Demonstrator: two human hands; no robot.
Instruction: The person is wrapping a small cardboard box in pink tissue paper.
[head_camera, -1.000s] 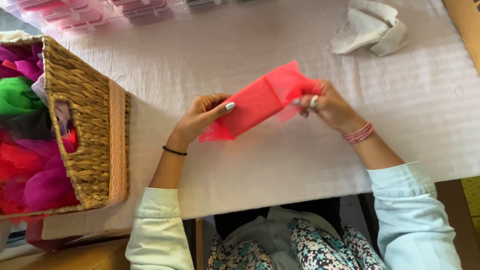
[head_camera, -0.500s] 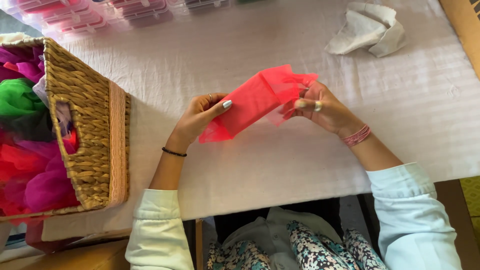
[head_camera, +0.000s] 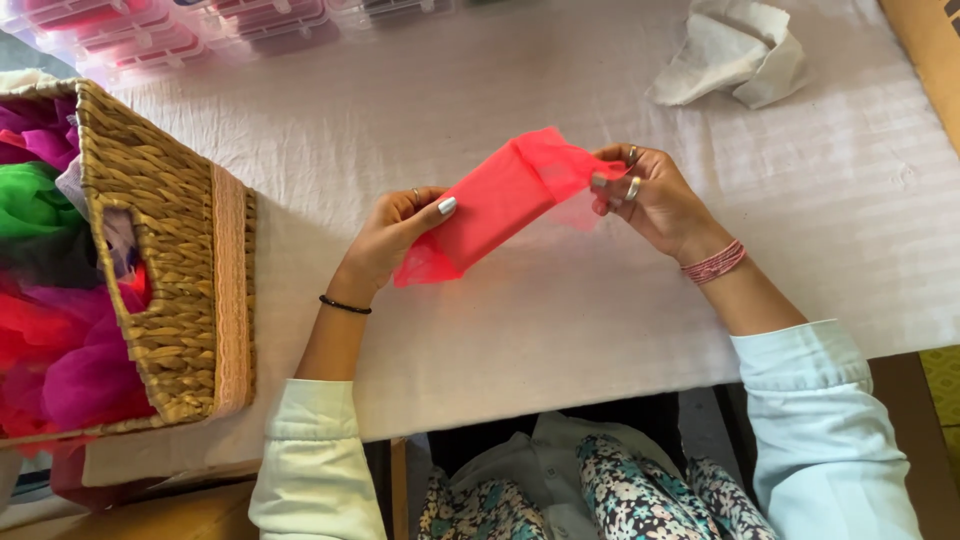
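— What is the person holding?

— A strip of red net cloth (head_camera: 500, 205). It is being held up just above the middle of the table (head_camera: 560, 330), which is wearing a white cover.

— Are both hands gripping it?

— Yes. The left hand (head_camera: 395, 235) is pinching the lower end with thumb and fingers. The right hand (head_camera: 645, 195) is pinching the upper end, where the cloth is folding over on itself.

— Is anything changing?

— A little. A moment ago the right end was lying flatter. Now the right hand's fingers are curling more of it in, so the fold there is getting thicker. The left hand is staying where it was. It looks like the cloth is being folded up smaller.

— What else is there?

— A woven basket (head_camera: 170, 290) is sitting at the left edge, full of green, pink and purple cloth. A crumpled white cloth (head_camera: 735, 50) is lying near the far right corner. Clear plastic boxes (head_camera: 180, 25) are lining the far edge.
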